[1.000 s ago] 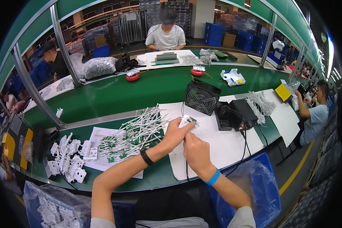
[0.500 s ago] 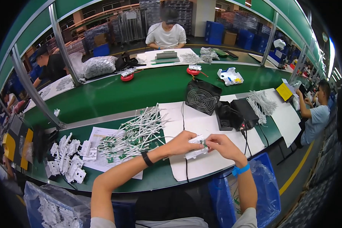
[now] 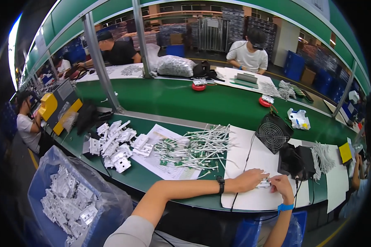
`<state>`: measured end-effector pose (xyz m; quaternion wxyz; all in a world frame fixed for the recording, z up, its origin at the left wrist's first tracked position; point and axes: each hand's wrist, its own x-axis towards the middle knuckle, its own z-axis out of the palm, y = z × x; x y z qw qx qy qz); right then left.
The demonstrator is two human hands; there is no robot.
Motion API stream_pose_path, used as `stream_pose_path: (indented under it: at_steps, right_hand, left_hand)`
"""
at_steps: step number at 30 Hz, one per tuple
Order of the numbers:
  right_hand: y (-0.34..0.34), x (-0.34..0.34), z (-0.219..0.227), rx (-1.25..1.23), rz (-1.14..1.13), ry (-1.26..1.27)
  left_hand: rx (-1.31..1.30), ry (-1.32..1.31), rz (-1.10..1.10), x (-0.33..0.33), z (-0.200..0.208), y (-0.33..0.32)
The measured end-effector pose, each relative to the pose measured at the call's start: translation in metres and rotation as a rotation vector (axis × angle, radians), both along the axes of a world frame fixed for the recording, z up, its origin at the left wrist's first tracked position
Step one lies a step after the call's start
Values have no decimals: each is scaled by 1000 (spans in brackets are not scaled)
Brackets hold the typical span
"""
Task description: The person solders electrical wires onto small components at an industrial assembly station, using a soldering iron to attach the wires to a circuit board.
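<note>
Over the white sheet (image 3: 243, 156) at the front of the bench, my left hand (image 3: 250, 180) grips a white plastic housing (image 3: 263, 184) by its left side. The fingers of my right hand (image 3: 282, 187) are pinched at the housing's right end. Whatever small piece lies between them is too small to make out. Left of the sheet is a pile of small green circuit boards with white wires (image 3: 189, 150), partly on a printed paper (image 3: 163, 133). Farther left, more white plastic housings (image 3: 117, 144) lie heaped on the bench.
A black fan (image 3: 273, 137) and a black box (image 3: 304, 158) stand behind my right hand, with a bundle of white wires (image 3: 323, 160) beside them. Blue bins stand below the edge; the left bin (image 3: 39, 177) holds white housings. Beyond runs a green conveyor (image 3: 160, 96) carrying red-based items. Co-workers sit around.
The view has swung to the left, so everything sits farther right and the left bin shows more fully. Both hands stay together at the white housing.
</note>
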<state>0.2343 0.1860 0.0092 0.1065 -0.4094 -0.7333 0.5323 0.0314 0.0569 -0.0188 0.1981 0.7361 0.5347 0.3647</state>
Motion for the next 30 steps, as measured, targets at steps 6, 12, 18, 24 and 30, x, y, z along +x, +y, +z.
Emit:
stream_pose_path:
  at_steps: [6, 12, 18, 24, 30]
  right_hand:
    - [-6, -11, -2, 135, -92, 48]
    - [-1, -13, -12, 244, -81, 73]
    - [-12, -13, -16, 386, -100, 45]
    - [-25, -21, -2, 372, -481, 345]
    - [11, -31, 1, 336, -791, 710]
  left_hand:
    - [149, 35, 34, -2, -1, -9]
    - [243, 160, 54, -1, -12, -3]
    - [342, 269, 31, -10, -18, -5]
    - [244, 354, 13, -13, 6, -17]
    - [259, 341, 51, -10, 0, -13]
